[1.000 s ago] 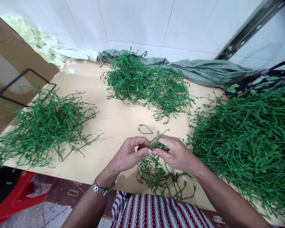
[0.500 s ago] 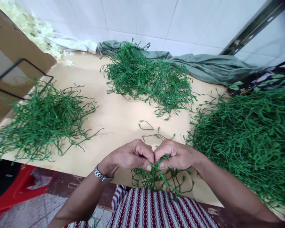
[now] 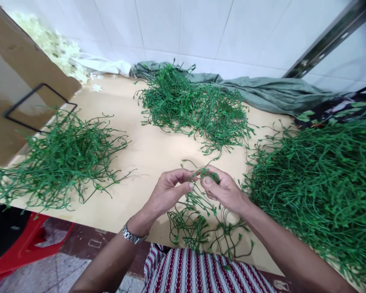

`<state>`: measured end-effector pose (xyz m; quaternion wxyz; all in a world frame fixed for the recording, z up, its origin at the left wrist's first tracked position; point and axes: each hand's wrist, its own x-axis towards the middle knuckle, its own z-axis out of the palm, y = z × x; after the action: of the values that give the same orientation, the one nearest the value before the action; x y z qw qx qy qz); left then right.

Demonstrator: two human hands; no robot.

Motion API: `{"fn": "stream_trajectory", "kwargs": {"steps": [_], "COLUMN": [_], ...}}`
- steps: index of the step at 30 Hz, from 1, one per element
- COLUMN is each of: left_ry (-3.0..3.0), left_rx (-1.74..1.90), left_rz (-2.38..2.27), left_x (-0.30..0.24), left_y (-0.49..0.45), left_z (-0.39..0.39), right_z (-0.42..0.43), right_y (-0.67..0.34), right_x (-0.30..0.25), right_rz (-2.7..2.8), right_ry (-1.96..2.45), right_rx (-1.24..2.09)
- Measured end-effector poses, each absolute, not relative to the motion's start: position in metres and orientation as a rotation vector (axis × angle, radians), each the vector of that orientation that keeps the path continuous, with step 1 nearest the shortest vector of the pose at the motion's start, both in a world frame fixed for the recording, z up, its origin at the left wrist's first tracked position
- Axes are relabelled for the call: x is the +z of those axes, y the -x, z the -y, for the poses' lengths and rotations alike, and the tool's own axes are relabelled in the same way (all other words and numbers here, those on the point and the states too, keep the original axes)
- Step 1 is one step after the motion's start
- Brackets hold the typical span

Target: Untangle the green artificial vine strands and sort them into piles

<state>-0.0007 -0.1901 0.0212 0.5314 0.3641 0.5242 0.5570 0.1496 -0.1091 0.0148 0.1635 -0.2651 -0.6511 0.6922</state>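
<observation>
Both hands meet over the front of the table. My left hand (image 3: pixel 172 189), with a metal watch on the wrist, pinches thin green artificial stems (image 3: pixel 198 198) between thumb and fingers. Fingers curled, my right hand (image 3: pixel 221 188) grips the green tips of the same stems under its thumb. The stems hang down from between the two hands. Directly below lies a small loose cluster of green stems (image 3: pixel 190 228) at the table's front edge, close to the striped garment (image 3: pixel 207 270).
A large heap of green stems (image 3: pixel 317 183) covers the right side. More piles lie at the back (image 3: pixel 195 106) and left (image 3: pixel 64 158). A cardboard box (image 3: pixel 15 81) with a black wire frame (image 3: pixel 39 106) stands at left. Green cloth (image 3: pixel 262 93) runs along the wall. A red stool (image 3: pixel 27 244) stands below.
Both hands have risen slightly away from my body and loosened from their tight, knuckle-to-knuckle grip. The stems between them now show more plainly. The camera view has shifted a little.
</observation>
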Motion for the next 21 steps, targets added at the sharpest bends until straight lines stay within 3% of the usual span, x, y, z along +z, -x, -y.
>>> {"fn": "stream_trajectory", "kwargs": {"steps": [11, 21], "left_ry": [-0.924, -1.65], "left_rx": [1.51, 0.996], "left_rz": [-1.578, -1.621], "left_x": [0.017, 0.034], "left_y": [-0.024, -0.008], "left_z": [0.192, 0.195], "right_z": [0.123, 0.111], "right_y": [-0.144, -0.155], "right_x": [0.011, 0.038], "right_rz": [2.022, 2.639], "right_ry": [0.921, 0.755], "right_rx": [1.541, 1.114]}}
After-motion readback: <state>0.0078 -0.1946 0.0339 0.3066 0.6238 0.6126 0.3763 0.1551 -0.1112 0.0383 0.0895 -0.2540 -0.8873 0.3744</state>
